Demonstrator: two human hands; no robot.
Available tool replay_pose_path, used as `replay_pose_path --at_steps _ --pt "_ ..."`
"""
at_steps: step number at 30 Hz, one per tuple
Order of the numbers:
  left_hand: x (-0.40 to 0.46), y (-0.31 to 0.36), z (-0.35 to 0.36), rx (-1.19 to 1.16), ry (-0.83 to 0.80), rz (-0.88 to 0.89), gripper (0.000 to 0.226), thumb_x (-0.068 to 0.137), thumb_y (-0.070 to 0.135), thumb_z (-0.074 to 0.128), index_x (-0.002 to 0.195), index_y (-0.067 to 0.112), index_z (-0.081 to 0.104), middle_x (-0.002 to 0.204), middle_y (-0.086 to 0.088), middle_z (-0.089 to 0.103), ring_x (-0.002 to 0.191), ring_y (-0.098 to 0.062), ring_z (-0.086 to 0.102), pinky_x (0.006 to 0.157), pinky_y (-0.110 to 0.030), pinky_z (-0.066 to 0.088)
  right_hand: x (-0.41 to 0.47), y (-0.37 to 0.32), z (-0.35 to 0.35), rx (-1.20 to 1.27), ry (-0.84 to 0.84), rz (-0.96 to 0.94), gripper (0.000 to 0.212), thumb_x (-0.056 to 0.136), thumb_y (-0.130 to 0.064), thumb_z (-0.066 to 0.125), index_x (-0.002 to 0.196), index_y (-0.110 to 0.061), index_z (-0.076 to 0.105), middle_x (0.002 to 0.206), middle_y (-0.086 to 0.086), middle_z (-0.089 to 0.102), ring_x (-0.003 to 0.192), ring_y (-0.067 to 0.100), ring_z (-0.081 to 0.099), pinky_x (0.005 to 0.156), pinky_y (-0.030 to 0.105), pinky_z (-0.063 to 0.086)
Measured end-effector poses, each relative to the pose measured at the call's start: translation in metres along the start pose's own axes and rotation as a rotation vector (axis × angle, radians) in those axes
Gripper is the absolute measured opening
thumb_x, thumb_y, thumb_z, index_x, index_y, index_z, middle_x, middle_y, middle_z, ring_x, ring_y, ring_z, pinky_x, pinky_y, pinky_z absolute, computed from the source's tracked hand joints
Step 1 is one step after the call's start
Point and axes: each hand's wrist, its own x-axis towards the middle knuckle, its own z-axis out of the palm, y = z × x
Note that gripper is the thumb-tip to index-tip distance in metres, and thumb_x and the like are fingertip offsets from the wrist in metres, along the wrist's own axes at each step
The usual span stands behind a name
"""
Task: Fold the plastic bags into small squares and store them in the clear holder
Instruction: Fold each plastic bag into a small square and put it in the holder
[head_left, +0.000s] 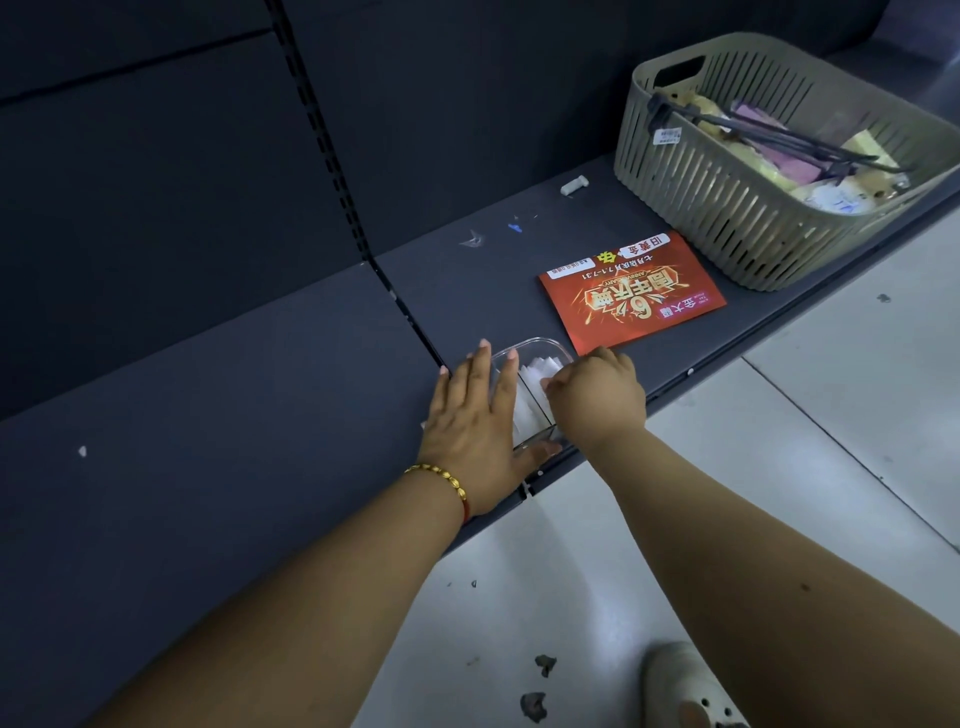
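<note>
- While both hands work at the front edge of the dark shelf (208, 415), plenty sits around them: just behind and to the right of the right hand lies a red leaflet (631, 291), flat on the shelf, its near corner almost at the knuckles.
- Further right stands a beige slotted basket (727, 208), loaded with yellow and pink packets and dark metal hooks, well apart from the hands.
- Behind the leaflet, a small white plastic piece (574, 185) lies near the back panel, with a few scraps and a blue fleck to its left.
- Below the shelf edge, pale floor tiles (779, 441) show dark bits of debris, and a pale clog-style shoe (685, 686) peeks in at the bottom.
- Now the clear holder (535, 351): it sits at the shelf's front edge, right between the two hands, transparent, with rounded corners.
- Inside it, folded white plastic bags (535, 384) stand packed together, some hidden by the hands.
- Left hand (478, 415) lies flat against the holder's left side, fingers straight and slightly spread, thumb by the near end; a gold bracelet (441, 478) rings the wrist.
- Right hand (597, 395) hovers over the holder's right rim, fingers curled tightly and pinching at the white bags; the fingertips themselves are mostly hidden.
</note>
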Motion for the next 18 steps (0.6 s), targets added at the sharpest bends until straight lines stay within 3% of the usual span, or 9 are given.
replay_pose_path --at_steps 2,5,9,13,15,18 --pt "0.001 0.001 0.003 -0.003 0.027 -0.006 0.099 0.089 0.075 0.029 0.151 0.018 -0.024 0.160 -0.011 -0.023 0.150 -0.028 -0.014 0.122 -0.045 -0.007 0.004 0.000 0.002 0.023 -0.069 0.032 0.030 0.098 -0.031 0.046 0.104 -0.011 0.068 0.120 0.006 0.055 0.122 0.027 0.042 0.096 0.039 0.040" --pt "0.001 0.000 0.004 -0.060 0.057 -0.023 0.110 0.084 0.076 0.041 0.150 0.018 -0.026 0.162 -0.011 -0.019 0.150 -0.026 -0.012 0.122 -0.044 -0.008 0.001 0.003 0.005 0.042 -0.064 -0.042 0.032 0.101 -0.030 0.040 0.090 -0.010 0.063 0.116 0.014 0.057 0.113 0.032 0.047 0.089 0.036 0.041" --pt "-0.008 -0.010 0.009 -0.094 0.078 -0.112 0.118 0.079 0.079 0.046 0.150 0.017 -0.025 0.163 -0.009 -0.010 0.151 -0.025 -0.006 0.122 -0.047 -0.003 -0.019 0.008 0.002 0.338 0.058 -0.120 0.030 0.101 -0.030 0.046 0.124 -0.011 0.053 0.125 0.010 0.052 0.108 0.029 0.054 0.079 0.030 0.039" --pt "-0.018 -0.020 0.017 -0.094 0.102 -0.148 0.111 0.083 0.078 0.039 0.151 0.016 -0.022 0.163 -0.009 0.001 0.149 -0.025 0.005 0.122 -0.047 0.004 -0.035 0.001 0.003 0.511 -0.021 -0.134 0.057 0.101 -0.036 0.046 0.150 -0.016 0.027 0.152 0.003 0.037 0.136 0.024 0.041 0.099 0.032 0.037" --pt "-0.027 -0.028 0.016 -0.108 0.133 -0.165 0.109 0.083 0.076 0.040 0.152 0.015 -0.019 0.162 -0.009 0.004 0.149 -0.024 0.006 0.122 -0.045 0.003 -0.040 -0.008 0.004 0.520 -0.091 -0.162 0.061 0.102 -0.038 0.043 0.154 -0.018 0.019 0.158 0.002 0.027 0.141 0.023 0.034 0.108 0.033 0.032" --pt "-0.042 -0.048 0.012 -0.105 0.139 -0.203 0.109 0.084 0.073 0.044 0.153 0.014 -0.017 0.163 -0.009 0.004 0.150 -0.024 0.007 0.123 -0.042 0.005 -0.047 -0.027 0.007 0.486 -0.163 -0.224 0.061 0.103 -0.041 0.038 0.155 -0.018 0.016 0.159 0.003 0.025 0.142 0.022 0.032 0.110 0.032 0.030"
